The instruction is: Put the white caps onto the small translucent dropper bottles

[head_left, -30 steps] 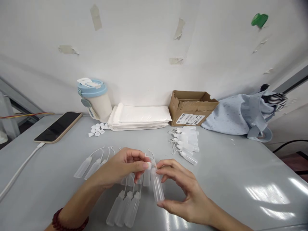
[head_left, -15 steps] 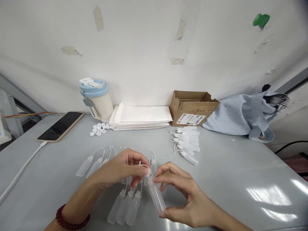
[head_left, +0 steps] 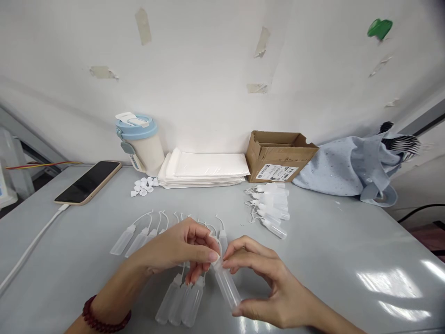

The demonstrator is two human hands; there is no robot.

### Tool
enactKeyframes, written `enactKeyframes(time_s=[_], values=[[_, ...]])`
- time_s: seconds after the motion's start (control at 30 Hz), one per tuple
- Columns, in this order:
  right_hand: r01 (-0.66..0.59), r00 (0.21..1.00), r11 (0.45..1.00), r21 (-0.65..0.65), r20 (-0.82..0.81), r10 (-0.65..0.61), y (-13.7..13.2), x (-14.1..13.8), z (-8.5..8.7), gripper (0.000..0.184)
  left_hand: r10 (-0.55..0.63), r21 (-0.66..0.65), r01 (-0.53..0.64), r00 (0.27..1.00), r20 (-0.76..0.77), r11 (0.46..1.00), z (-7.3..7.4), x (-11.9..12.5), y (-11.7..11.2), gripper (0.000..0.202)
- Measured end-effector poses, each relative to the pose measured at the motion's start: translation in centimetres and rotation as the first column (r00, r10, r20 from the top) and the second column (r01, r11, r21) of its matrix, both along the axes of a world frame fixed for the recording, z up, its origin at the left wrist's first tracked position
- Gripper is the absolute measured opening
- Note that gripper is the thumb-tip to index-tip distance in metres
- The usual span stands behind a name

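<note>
A clear plastic squeeze bottle is tilted between my hands, neck toward the upper left. My right hand grips its body, fingertips near the neck and thumb at the base. At the neck, my left hand pinches the white nozzle piece with its thin curved tube; the fingers partly hide it. Below my left hand lie several similar bottles with upright tubes. More bottles lie in a row to the left, partly covered by my left hand and wrist.
Several finished-looking tubed bottles lie right of centre. White caps are piled before a blue-lidded cup. White packets, a cardboard box and a light-blue cloth bag stand along the wall. A phone charges at left.
My left fingers have shifted slightly right and down onto the bottle's neck, and the tube now stands more upright. My right hand keeps its grip on the bottle almost unmoved.
</note>
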State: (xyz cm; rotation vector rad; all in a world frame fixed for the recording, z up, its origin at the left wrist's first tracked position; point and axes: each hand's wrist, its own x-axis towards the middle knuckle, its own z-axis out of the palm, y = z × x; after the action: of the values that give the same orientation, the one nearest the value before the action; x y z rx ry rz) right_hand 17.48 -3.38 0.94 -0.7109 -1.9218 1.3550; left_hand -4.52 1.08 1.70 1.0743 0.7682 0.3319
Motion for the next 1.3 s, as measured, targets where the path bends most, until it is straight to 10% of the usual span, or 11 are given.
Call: enactKeyframes(time_s=[0.67,1.0,1.3], values=[[0.033,0.999,0.994,0.109,0.004,-0.033,1.0,0.8,0.0,0.032,0.148,0.036,-0.146,0.987,-0.063,0.989,0.5,0.1,0.2,0.017],[-0.074,0.961,0.905,-0.419,-0.273,-0.048,0.9,0.8,-0.4,0.021,0.221,0.077,-0.222,0.975,0.015,0.972,0.3,0.4,0.0,0.010],[0.150,0.951,0.910,-0.386,-0.195,-0.239,0.9,0.5,-1.2,0.018,0.261,0.192,-0.270,0.963,0.073,0.943,0.1,1.1,-0.4,0.007]])
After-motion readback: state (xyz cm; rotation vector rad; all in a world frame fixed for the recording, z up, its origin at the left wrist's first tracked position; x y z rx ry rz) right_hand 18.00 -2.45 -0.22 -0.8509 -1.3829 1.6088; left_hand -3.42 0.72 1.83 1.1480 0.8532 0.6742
